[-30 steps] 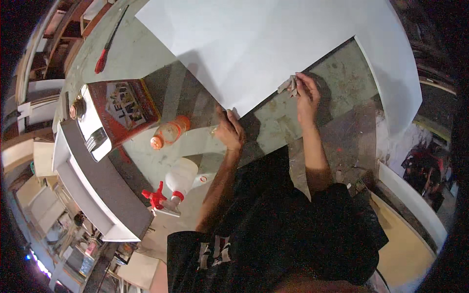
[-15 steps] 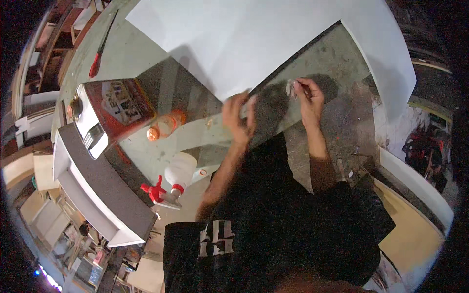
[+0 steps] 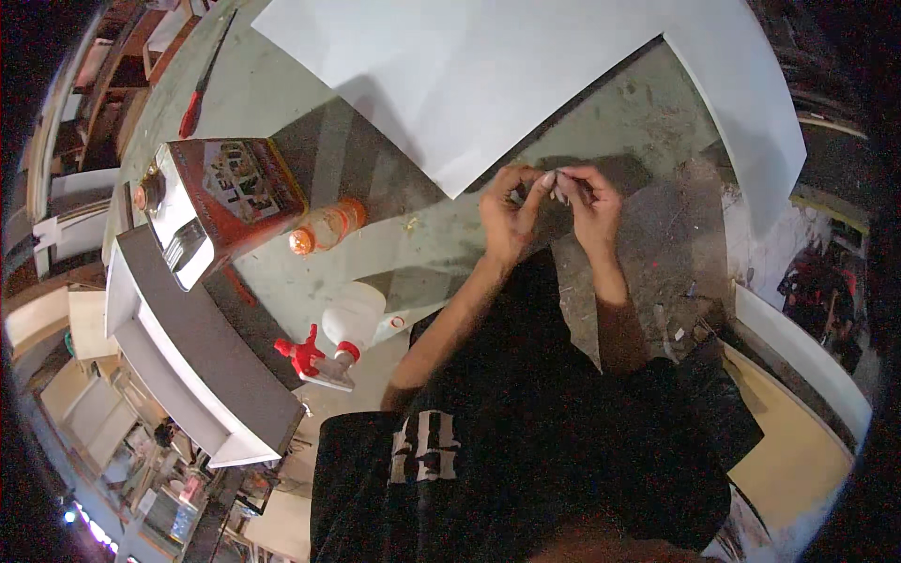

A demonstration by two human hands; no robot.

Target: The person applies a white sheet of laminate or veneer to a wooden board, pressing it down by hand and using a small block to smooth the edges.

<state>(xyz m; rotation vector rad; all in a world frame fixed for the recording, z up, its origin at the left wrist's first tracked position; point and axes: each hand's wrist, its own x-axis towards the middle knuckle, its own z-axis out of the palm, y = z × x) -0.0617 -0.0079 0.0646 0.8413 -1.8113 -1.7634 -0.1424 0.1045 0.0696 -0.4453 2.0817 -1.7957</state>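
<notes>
The bare left hand (image 3: 510,214) and right hand (image 3: 595,212) meet at curled fingertips, any grip unclear, left of them a boxy red can (image 3: 218,230) with printed label (image 3: 235,174).

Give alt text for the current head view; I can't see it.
A person's left hand and right hand meet at the fingertips near the corner of a white sheet on a worktable; anything pinched between them is unclear. To their left are a white spray bottle, an orange-capped bottle and a red can.
</notes>
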